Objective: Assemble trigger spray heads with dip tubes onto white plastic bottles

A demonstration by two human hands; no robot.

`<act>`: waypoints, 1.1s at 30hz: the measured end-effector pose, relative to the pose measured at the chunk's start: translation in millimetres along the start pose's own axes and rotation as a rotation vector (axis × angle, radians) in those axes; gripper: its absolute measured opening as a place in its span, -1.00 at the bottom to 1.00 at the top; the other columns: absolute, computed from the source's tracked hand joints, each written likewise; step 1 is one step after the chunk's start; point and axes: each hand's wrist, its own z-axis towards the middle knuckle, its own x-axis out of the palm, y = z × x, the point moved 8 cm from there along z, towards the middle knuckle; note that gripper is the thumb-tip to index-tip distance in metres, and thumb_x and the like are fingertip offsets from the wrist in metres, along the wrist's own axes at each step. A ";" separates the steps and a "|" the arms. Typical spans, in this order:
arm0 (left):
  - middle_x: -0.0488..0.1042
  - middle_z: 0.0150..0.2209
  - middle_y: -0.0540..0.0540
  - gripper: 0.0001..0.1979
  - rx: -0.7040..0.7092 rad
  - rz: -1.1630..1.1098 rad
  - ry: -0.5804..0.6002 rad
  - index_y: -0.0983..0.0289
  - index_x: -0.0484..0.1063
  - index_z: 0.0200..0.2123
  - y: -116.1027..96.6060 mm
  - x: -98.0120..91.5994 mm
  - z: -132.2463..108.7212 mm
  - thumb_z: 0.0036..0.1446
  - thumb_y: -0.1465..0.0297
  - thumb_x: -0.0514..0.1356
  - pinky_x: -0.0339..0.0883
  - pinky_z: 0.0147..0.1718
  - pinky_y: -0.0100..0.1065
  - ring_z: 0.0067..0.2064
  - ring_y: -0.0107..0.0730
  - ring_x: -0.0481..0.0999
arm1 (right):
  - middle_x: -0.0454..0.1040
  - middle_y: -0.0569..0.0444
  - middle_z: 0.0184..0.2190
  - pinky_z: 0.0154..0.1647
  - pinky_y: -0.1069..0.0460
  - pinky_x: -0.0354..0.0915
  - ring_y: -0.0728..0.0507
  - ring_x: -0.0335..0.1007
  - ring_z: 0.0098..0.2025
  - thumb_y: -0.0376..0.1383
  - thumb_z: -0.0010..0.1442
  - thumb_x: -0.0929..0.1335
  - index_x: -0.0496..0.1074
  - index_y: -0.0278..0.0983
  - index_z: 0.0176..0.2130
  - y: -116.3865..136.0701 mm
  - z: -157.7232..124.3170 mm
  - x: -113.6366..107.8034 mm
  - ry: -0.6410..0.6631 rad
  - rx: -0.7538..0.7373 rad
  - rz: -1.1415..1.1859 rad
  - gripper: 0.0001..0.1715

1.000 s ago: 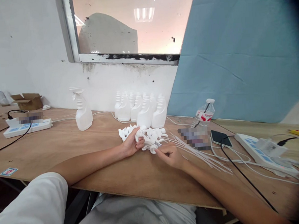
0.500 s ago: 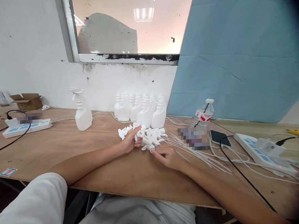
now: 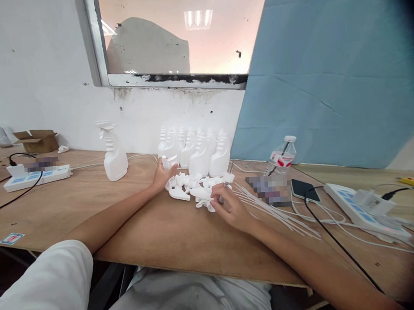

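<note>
My left hand (image 3: pixel 161 175) is stretched out to the group of white plastic bottles (image 3: pixel 200 153) at the back of the table. Its fingers curl around the lower part of the nearest white bottle (image 3: pixel 168 158). My right hand (image 3: pixel 228 209) is closed on a white trigger spray head (image 3: pixel 226 179), held just above the table. Between my hands lies a heap of loose white spray heads (image 3: pixel 188 186). Several thin white dip tubes (image 3: pixel 277 211) fan out to the right of my right hand.
A finished spray bottle (image 3: pixel 113 151) stands left of the group. A power strip (image 3: pixel 36 177) with cables lies far left, with a cardboard box (image 3: pixel 36 139) behind it. A water bottle (image 3: pixel 282 157), a phone (image 3: pixel 305 191) and another power strip (image 3: pixel 366 210) lie on the right.
My left hand left the heap of spray heads and reached back to the bottles. My right hand rose a little with a spray head in it.
</note>
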 end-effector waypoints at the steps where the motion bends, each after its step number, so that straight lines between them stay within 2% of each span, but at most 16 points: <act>1: 0.38 -0.23 0.07 -0.50 0.018 0.067 0.007 0.23 0.22 -0.11 4.0 -6.1 4.1 -0.04 0.18 0.34 0.28 -0.24 -0.30 -0.19 -0.29 0.42 | 0.30 0.03 -0.24 -0.28 0.01 0.23 -0.08 0.25 -0.30 -0.32 0.29 0.25 0.23 -0.18 -0.16 -1.0 0.0 1.5 0.009 0.012 0.006 -0.92; 4: 0.35 -0.16 0.14 -0.54 0.016 0.191 0.029 0.26 0.21 -0.13 20.2 -17.9 13.4 -0.02 0.24 0.32 0.21 -0.06 -0.19 -0.06 -0.16 0.37 | 0.29 0.03 -0.22 -0.30 0.02 0.25 -0.08 0.26 -0.30 -0.32 0.29 0.24 0.21 -0.17 -0.12 -2.8 -0.4 6.0 0.048 0.038 0.002 -0.88; 7: 0.30 -0.05 0.22 -0.57 -0.006 0.254 0.084 0.27 0.17 -0.13 34.0 -17.2 17.7 -0.02 0.29 0.27 0.12 0.07 -0.13 0.04 -0.12 0.30 | 0.31 0.03 -0.23 -0.29 0.02 0.25 -0.08 0.26 -0.28 -0.32 0.29 0.24 0.22 -0.17 -0.12 -2.4 -0.7 8.2 0.073 0.042 -0.024 -0.87; 11: 0.35 -0.06 0.17 -0.50 -0.026 0.234 0.315 0.26 0.19 -0.10 41.1 2.5 13.1 -0.14 0.35 0.28 0.21 0.02 -0.17 -0.01 -0.17 0.37 | 0.32 0.04 -0.24 -0.28 0.03 0.24 -0.08 0.27 -0.28 -0.33 0.29 0.23 0.23 -0.17 -0.12 -1.8 -0.5 8.9 0.081 0.033 -0.044 -0.87; 15: 0.40 -0.06 0.10 -0.43 0.001 0.115 0.584 0.22 0.20 -0.04 35.8 26.1 2.6 -0.20 0.39 0.24 0.26 0.00 -0.19 0.00 -0.20 0.41 | 0.33 0.05 -0.26 -0.27 0.02 0.23 -0.08 0.27 -0.29 -0.34 0.29 0.23 0.23 -0.18 -0.13 -2.6 -0.2 8.7 0.085 0.030 -0.051 -0.87; 18: 0.36 0.00 0.13 -0.39 0.018 0.102 0.599 0.21 0.20 -0.02 29.9 29.6 2.6 -0.24 0.38 0.25 0.22 0.06 -0.15 0.09 -0.15 0.35 | 0.34 0.03 -0.26 -0.25 0.00 0.23 -0.09 0.28 -0.30 -0.35 0.29 0.23 0.24 -0.19 -0.13 -2.1 0.1 8.3 0.090 0.027 -0.060 -0.87; 20: 0.30 0.07 0.16 -0.40 0.059 0.150 0.521 0.20 0.21 0.00 21.1 19.8 5.0 -0.20 0.38 0.25 0.13 0.13 -0.14 0.18 -0.14 0.26 | 0.34 0.02 -0.24 -0.24 0.00 0.24 -0.09 0.28 -0.29 -0.35 0.28 0.23 0.25 -0.20 -0.13 -0.1 0.5 7.9 0.089 0.019 -0.064 -0.87; 22: 0.28 0.09 0.17 -0.50 0.198 0.307 0.387 0.21 0.23 -0.01 2.4 -3.3 6.3 -0.09 0.39 0.19 0.05 0.18 -0.14 0.19 -0.16 0.22 | 0.35 0.02 -0.24 -0.23 0.00 0.24 -0.09 0.28 -0.29 -0.35 0.28 0.23 0.25 -0.19 -0.13 2.1 0.9 8.2 0.091 0.011 -0.062 -0.87; 25: 0.30 0.05 0.19 -0.62 0.515 0.678 0.143 0.25 0.30 -0.06 -37.7 -54.1 2.3 -0.01 0.46 0.12 0.05 0.18 -0.13 0.14 -0.15 0.27 | 0.35 0.05 -0.26 -0.21 0.00 0.23 -0.08 0.28 -0.30 -0.35 0.29 0.23 0.25 -0.19 -0.14 3.7 1.1 9.2 0.094 0.009 -0.060 -0.88; 27: 0.30 0.03 0.23 -0.66 0.614 0.902 -0.052 0.28 0.29 -0.08 -58.7 -95.3 2.5 0.02 0.45 0.15 0.00 0.17 -0.07 0.13 -0.09 0.25 | 0.36 0.05 -0.26 -0.20 0.00 0.23 -0.08 0.29 -0.29 -0.35 0.29 0.23 0.25 -0.19 -0.13 2.6 0.6 10.0 0.093 0.011 -0.060 -0.88; 30: 0.25 0.06 0.28 -0.58 0.666 1.077 -0.394 0.32 0.20 -0.02 -84.7 -155.7 4.5 0.05 0.40 0.22 -0.08 0.16 0.03 0.16 -0.03 0.17 | 0.36 0.04 -0.25 -0.19 -0.01 0.23 -0.09 0.29 -0.28 -0.35 0.29 0.23 0.26 -0.19 -0.13 -1.2 -0.7 10.4 0.088 0.014 -0.061 -0.88; 32: 0.19 0.10 0.33 -0.45 0.612 1.089 -0.607 0.36 0.13 0.03 -91.6 -189.3 5.9 0.04 0.32 0.27 -0.04 0.14 0.05 0.18 0.00 0.14 | 0.35 0.04 -0.25 -0.19 -0.02 0.22 -0.09 0.29 -0.28 -0.35 0.30 0.22 0.25 -0.19 -0.13 -3.0 -1.4 10.2 0.090 0.013 -0.062 -0.88; 33: 0.17 0.12 0.35 -0.37 0.559 1.083 -0.674 0.38 0.10 0.06 -90.2 -201.7 7.6 0.02 0.26 0.30 -0.01 0.12 0.07 0.17 0.02 0.14 | 0.35 0.04 -0.25 -0.19 -0.02 0.22 -0.09 0.28 -0.29 -0.35 0.30 0.22 0.25 -0.19 -0.14 -3.4 -1.6 10.0 0.091 0.012 -0.062 -0.89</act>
